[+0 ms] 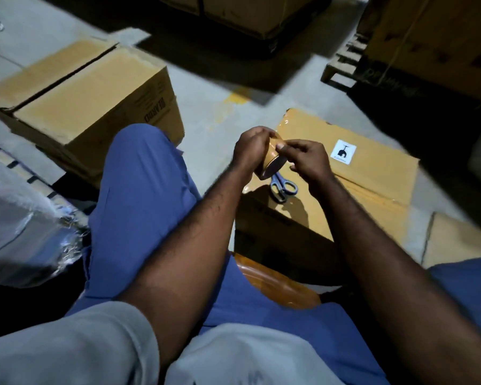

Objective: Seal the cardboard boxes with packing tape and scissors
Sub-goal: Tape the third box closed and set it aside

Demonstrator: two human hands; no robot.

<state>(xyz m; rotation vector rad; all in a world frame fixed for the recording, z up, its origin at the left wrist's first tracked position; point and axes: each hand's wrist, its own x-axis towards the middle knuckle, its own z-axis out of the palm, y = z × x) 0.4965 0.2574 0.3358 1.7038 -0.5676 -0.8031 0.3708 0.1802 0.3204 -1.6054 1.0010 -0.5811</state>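
Your grey shirt [95, 343] fills the near edge. Left hand [252, 147] fingers curl round the brown tape roll [274, 159], held just above the near-left corner of the labelled box [372, 173]. Right hand [307, 159] thumb and forefinger pinch at the roll's rim, probably hunting the loose end. Lift it with a nail and peel slowly so the strip doesn't split. Scissors [283, 187] lie on that box, under the roll. Left of it, past your knee [139, 162], sits the unsealed box [89, 107]. A pallet [342, 70] stands beyond it.
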